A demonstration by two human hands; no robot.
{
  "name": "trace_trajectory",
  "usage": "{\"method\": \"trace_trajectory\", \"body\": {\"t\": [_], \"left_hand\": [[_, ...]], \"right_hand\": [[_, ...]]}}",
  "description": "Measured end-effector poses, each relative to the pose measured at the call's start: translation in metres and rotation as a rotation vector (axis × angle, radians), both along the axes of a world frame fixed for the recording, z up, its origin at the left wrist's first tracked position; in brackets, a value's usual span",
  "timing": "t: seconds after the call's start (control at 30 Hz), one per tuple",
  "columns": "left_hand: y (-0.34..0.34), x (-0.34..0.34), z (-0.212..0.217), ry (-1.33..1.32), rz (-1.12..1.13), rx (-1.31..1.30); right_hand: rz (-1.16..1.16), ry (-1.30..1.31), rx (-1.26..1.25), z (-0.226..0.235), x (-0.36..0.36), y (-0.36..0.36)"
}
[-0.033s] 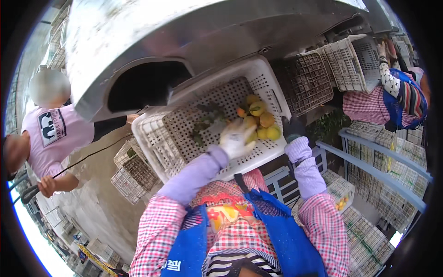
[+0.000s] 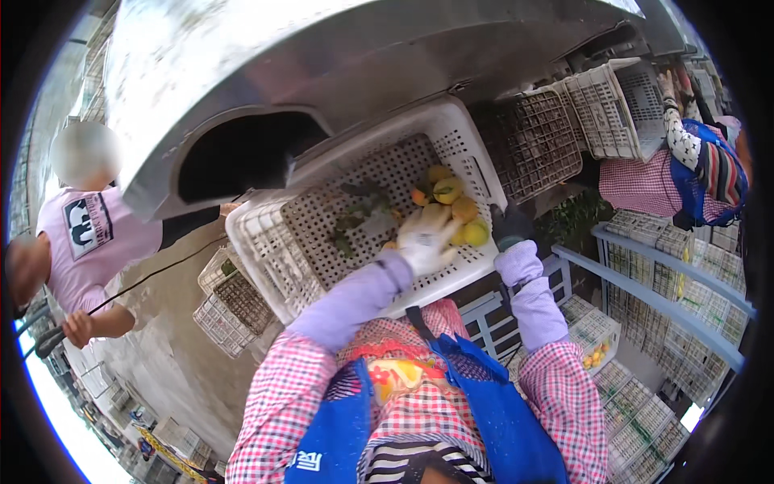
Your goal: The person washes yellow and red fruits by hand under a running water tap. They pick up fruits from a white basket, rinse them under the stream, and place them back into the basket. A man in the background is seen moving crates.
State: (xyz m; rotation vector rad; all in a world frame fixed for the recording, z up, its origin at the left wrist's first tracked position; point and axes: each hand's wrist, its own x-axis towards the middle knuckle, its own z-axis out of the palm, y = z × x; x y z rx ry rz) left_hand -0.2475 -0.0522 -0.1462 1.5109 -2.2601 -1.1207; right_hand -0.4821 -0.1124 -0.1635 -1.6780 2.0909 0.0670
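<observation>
A white plastic crate with slotted walls is tilted in front of me, below a metal chute. Several yellow-green and orange citrus fruits lie bunched toward its right end. Green leaves are scattered over the crate's perforated floor. My left hand, in a white glove, reaches over the front rim with its fingers spread on the nearest fruits, covering some of them. My right hand, in a dark glove, is closed on the crate's right rim; its fingertips are partly hidden.
Metal machinery overhangs the crate, with a dark opening. A person in pink stands at left, another handles a crate at right. Blue railing and stacked crates lie at lower right.
My left hand has moved right, onto the fruits, its fingers spread over them. The right hand stays at the crate's right rim. The crate sits slightly further left in view.
</observation>
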Motion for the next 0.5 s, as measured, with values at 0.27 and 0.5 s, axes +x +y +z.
{"method": "trace_trajectory", "body": {"t": [0.27,0.5], "left_hand": [[-0.031,-0.056,-0.079,-0.222,-0.051,-0.054],[0.061,0.129,-0.099,-0.729,0.226,0.228]], "right_hand": [[0.018,-0.114,-0.173,-0.009,-0.004,0.017],[0.076,-0.133,-0.183,0.007,0.005,0.015]]}}
